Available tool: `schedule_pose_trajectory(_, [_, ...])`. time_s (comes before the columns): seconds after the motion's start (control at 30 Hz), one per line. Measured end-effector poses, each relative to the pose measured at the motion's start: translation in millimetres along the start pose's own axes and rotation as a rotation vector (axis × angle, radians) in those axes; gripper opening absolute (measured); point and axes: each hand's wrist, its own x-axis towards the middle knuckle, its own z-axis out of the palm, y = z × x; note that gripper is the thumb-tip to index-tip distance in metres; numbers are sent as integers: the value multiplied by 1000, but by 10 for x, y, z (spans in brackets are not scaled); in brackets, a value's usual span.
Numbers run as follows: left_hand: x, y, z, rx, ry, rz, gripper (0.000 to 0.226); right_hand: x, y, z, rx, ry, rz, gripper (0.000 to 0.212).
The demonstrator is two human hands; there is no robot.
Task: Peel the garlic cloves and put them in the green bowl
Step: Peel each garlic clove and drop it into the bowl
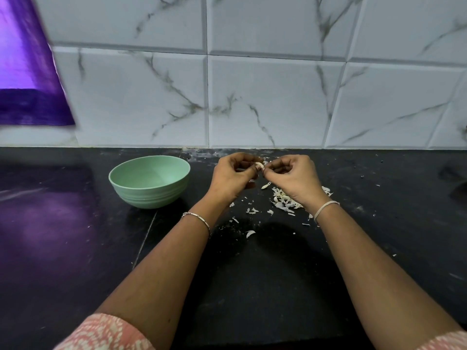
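Head view. The garlic clove (pixel 259 165) is mostly hidden: only a small pale sliver is seen between the fingertips, and how much skin is left on it cannot be told. The pile of peelings (pixel 284 201), at five o'clock from the clove, is partly covered by the right wrist. A purple sheet (pixel 27 72) at ten o'clock of the frame is blurred and cut off by the left edge; what it is cannot be made out. Both patterned sleeves (pixel 106 332) are cut off by the bottom edge.

A black countertop (pixel 75 236) is backed by a wall of white marbled tiles (pixel 265 97). Loose white flakes are scattered on the counter, and one larger pale piece (pixel 250 233) is seen at six o'clock from the hands. A metal bracelet (pixel 195 219) is worn on the left wrist, a pale band (pixel 326 207) on the right.

The left hand (pixel 233 176) and right hand (pixel 293 178) are brought together above the counter, fingers curled, and the clove is pinched between the fingertips of both. The green bowl (pixel 149 197) is set upright at nine o'clock from the hands, near the left hand but apart from it; it is pale green, with ridges round its lower wall.
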Motion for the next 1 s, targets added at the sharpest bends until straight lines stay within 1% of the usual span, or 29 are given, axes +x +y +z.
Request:
schedule_pose_trajectory(0.13, [-23, 14, 1, 58, 8, 8, 11, -7, 7, 5, -169, -10, -78, 11])
schedule_pose_trajectory(0.2, [-24, 20, 0, 109, 12, 23, 16, -6, 23, 9, -245, -33, -118, 11])
schedule_pose_trajectory(0.27, [-27, 26, -1, 146, 6, 30, 19, -6, 37, 9, -285, -50, -150, 7])
schedule_pose_trajectory(0.33, [-31, 30, -9, 146, 6, 22, 17, -5, 46, 4, -295, -47, -167, 6])
schedule_pose_trajectory(0.43, [-27, 28, -11, 114, 13, -5, 12, -1, 54, 2, -299, -22, -185, 4])
schedule_pose_trajectory(0.57, [-38, 58, 22, -26, 30, -81, 15, 0, 57, 8, -320, 5, -224, 2])
schedule_pose_trajectory(0.73, [-59, 63, 34, -154, 21, -107, 5, -10, 43, 12, -332, 24, -258, 3])
schedule_pose_trajectory(1.0, [-75, 89, 32, -231, -12, -114, 11, 6, 49, 15, -307, 76, -163, 3])
